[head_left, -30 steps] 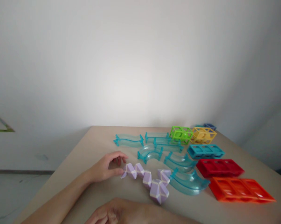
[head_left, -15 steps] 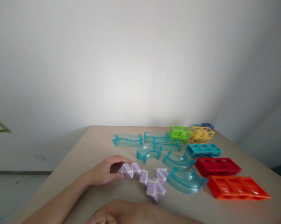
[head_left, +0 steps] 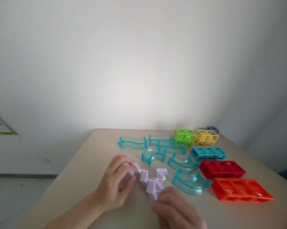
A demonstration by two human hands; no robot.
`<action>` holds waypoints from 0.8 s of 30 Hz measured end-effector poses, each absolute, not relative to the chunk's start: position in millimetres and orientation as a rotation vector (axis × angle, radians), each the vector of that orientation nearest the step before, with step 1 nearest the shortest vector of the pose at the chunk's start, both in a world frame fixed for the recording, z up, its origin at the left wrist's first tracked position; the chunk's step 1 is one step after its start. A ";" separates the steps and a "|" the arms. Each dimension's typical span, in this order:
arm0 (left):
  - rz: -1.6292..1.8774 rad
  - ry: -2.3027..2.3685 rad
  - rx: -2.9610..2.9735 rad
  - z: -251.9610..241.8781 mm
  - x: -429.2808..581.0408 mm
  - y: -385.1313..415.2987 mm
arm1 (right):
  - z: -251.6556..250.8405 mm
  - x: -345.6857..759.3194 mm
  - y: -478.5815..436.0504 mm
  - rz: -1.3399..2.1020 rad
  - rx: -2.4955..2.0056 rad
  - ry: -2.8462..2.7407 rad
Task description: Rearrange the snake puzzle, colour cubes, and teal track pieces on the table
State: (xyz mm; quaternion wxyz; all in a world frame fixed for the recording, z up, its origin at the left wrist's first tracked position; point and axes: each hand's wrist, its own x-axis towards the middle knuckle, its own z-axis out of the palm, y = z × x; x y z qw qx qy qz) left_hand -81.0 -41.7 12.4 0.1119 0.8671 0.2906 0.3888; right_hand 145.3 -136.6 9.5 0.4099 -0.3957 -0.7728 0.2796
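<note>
A lilac twisty snake puzzle (head_left: 152, 187) with pale edges lies on the table in a bent shape, its wedges zigzagging from upper left down to the front and back up at the right. At its left end, my left hand (head_left: 116, 183) has thumb and fingers around the last wedges, partly covering them. My right hand (head_left: 178, 208) is at the puzzle's front right, blurred by motion with its fingers bent. I cannot tell whether it touches the front wedge, since the fingertips are smeared and overlap it.
Clear teal track pieces (head_left: 192, 183) lie behind and right of the puzzle on the beige table (head_left: 91, 159). Further right stand block frames in orange (head_left: 241, 190), red (head_left: 222, 169), teal (head_left: 208, 153), yellow (head_left: 206, 137) and green (head_left: 184, 136). A white wall (head_left: 143, 63) rises behind.
My right hand has come up from the bottom edge to the puzzle's front right. My left hand has closed further over the left end, and the puzzle has shifted slightly.
</note>
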 end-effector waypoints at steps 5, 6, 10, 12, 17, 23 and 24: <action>0.967 1.119 2.870 -9.2 -35.1 -77.3 | 0.6 233.1 -131.9 -0.362 -1.617 -1.986; 0.947 1.166 2.865 -13.3 -29.7 -75.3 | -4.3 238.3 -127.0 -0.420 -1.671 -2.029; 0.882 1.255 2.807 -19.9 -22.6 -51.8 | -19.4 233.6 -101.0 -0.446 -1.772 -2.120; 0.889 1.271 2.800 -18.8 -23.8 -37.5 | -21.9 227.7 -86.0 -0.439 -1.786 -2.096; 0.863 1.257 2.817 -17.3 -26.4 0.1 | -21.4 220.8 -50.0 -0.444 -1.756 -2.015; 0.874 1.315 2.804 -21.2 -25.7 45.2 | -23.6 213.6 -8.2 -0.462 -1.719 -1.978; 0.874 1.324 2.804 -21.6 -25.8 51.8 | -24.3 212.4 -1.3 -0.466 -1.720 -1.969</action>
